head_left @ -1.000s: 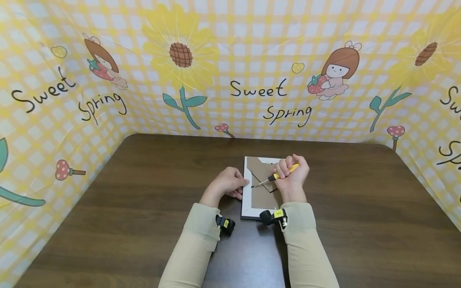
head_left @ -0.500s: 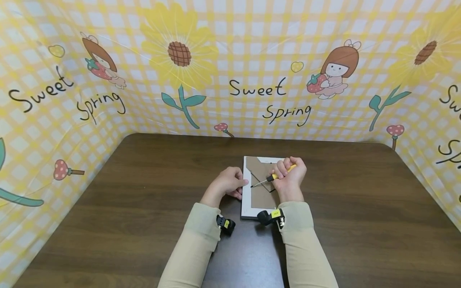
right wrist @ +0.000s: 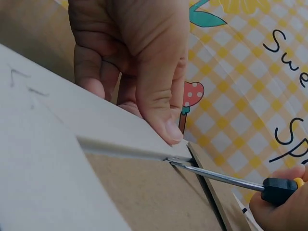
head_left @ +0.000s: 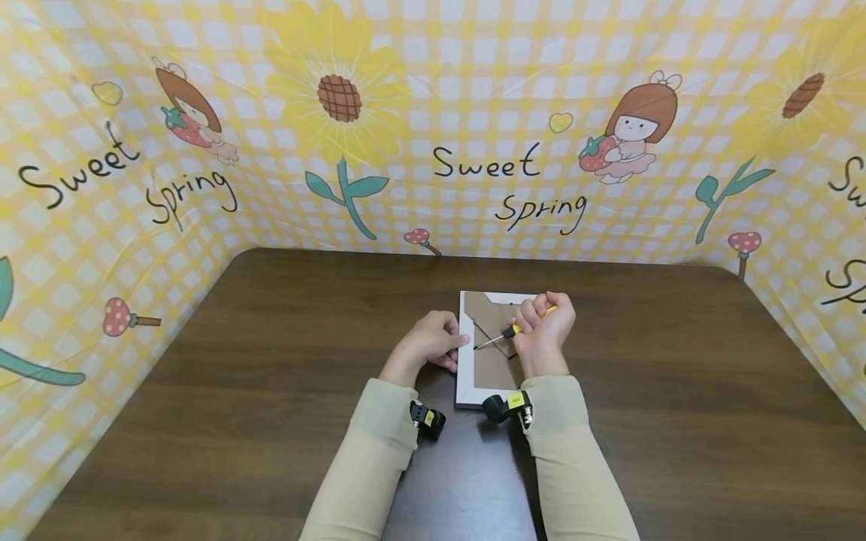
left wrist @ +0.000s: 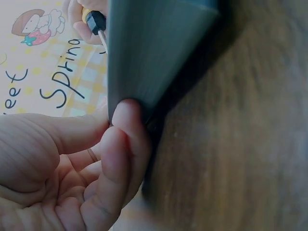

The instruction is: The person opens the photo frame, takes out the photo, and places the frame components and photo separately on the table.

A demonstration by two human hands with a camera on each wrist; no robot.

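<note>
A picture frame (head_left: 466, 376) lies face down, its white border around a brown backing board (head_left: 494, 373). My left hand (head_left: 428, 340) pinches the frame's left side, thumb on the white border and fingers against the outer edge; the left wrist view shows those fingertips (left wrist: 129, 113) on the grey side. My right hand (head_left: 546, 330) grips a screwdriver (head_left: 509, 332) by its yellow and black handle. In the right wrist view the screwdriver's metal shaft (right wrist: 226, 178) slants to the border's inner edge, its tip at a small dark tab (right wrist: 169, 160) close below the left thumb.
The frame rests on a dark brown wooden table (head_left: 271, 376). A dark-edged stand flap (right wrist: 207, 190) lies on the backing board. Yellow checked cloth (head_left: 487, 90) with flowers and lettering walls the back and sides. Each wrist wears a small black camera (head_left: 428, 421).
My right hand has shifted slightly left and less of the yellow handle shows. The screwdriver tip stays at the border's inner edge, and my left hand keeps its hold on the frame.
</note>
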